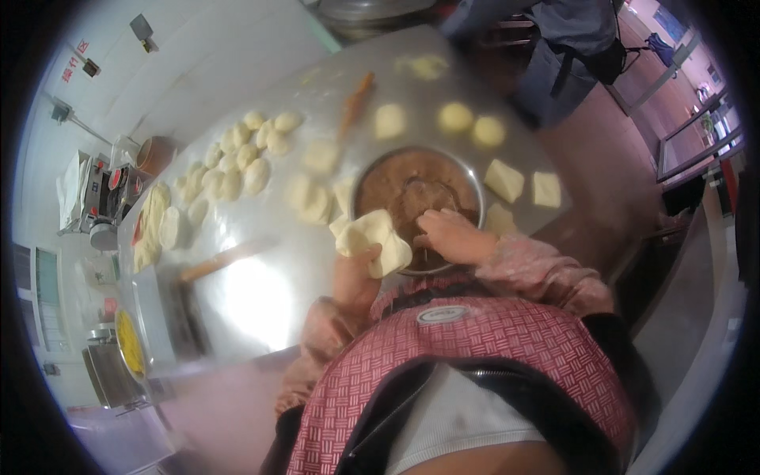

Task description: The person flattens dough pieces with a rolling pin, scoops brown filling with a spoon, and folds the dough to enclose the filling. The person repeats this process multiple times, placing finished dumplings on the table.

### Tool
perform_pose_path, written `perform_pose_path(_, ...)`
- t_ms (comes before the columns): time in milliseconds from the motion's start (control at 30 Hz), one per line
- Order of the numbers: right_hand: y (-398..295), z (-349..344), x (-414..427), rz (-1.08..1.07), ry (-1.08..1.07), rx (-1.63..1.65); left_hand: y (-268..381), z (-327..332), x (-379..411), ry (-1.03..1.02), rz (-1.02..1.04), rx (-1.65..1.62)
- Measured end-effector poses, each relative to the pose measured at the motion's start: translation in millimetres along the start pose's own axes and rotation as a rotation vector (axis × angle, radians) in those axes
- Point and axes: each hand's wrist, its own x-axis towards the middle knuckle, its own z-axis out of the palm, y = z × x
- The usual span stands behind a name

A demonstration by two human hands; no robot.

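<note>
My left hand [357,273] holds a flattened piece of pale dough [377,240], its edges curling up, beside the near left rim of a round metal bowl [478,196]. Brown filling [392,178], which looks like a paste or fine crumbs, fills the bowl. My right hand [454,236] reaches over the near right rim, with its fingertips in the filling; whether they grip any of it is hidden. Folded dough pieces [504,181] and round dough balls [456,117] lie around the bowl on the metal table [320,249].
A cluster of dough balls [230,160] and a long dough lump [153,222] lie to the left. An orange-brown rolling pin [356,104] lies beyond the bowl. Another wooden stick [217,261] is near a metal box [155,314]. A person in grey clothes [552,65] stands at the far right side.
</note>
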Motion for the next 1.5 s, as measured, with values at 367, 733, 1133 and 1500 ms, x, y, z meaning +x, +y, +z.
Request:
perform_pose_path(367, 27, -27, 19, 0.179, 0.491, 0.25, -10, -19, 5, 0.016, -0.041, 0.189)
perform_pose_path(733, 18, -15, 19, 0.144, 0.571, 0.219, -22, -33, 14, -0.12, 0.158, 0.58)
perform_pose_path(1133, 5, -1, 20, 0.776, 0.433, 1.218, -6, -4, 5, 0.075, 0.029, 0.002)
perform_pose_path(1500, -18, -45, 0, 0.698, 0.557, 1.249, -17, 9, 18, -0.045, 0.037, 0.006)
